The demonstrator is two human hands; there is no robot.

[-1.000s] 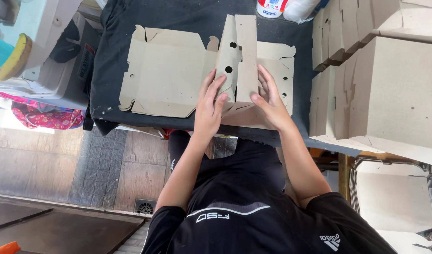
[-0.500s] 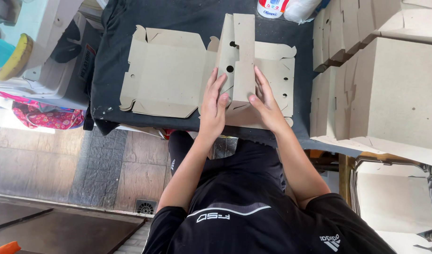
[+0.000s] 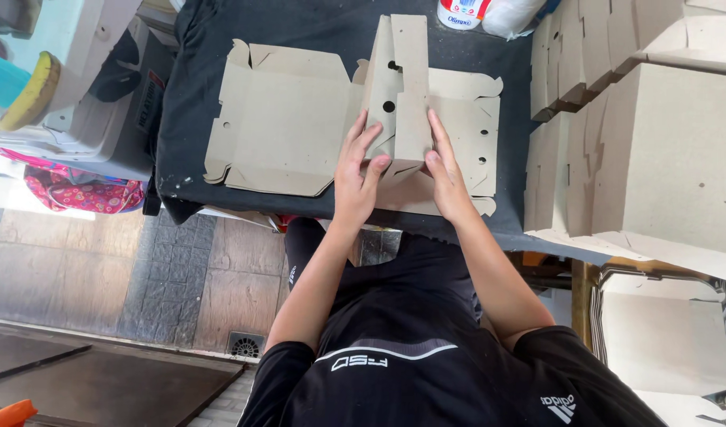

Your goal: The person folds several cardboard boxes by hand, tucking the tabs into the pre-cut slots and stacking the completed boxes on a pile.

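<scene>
Head view: my left hand and right hand pressing open-fingered against the raised flap of a flat carton on the black table, folded boxes stacked at right

Black-draped table, brown stone-tiled floor, bright daylight

Off to the right there's a big stack of folded cardboard boxes, a red-and-white container sits at the table's far edge, and a pink patterned bag lies down on the left by the paved floor.
</scene>
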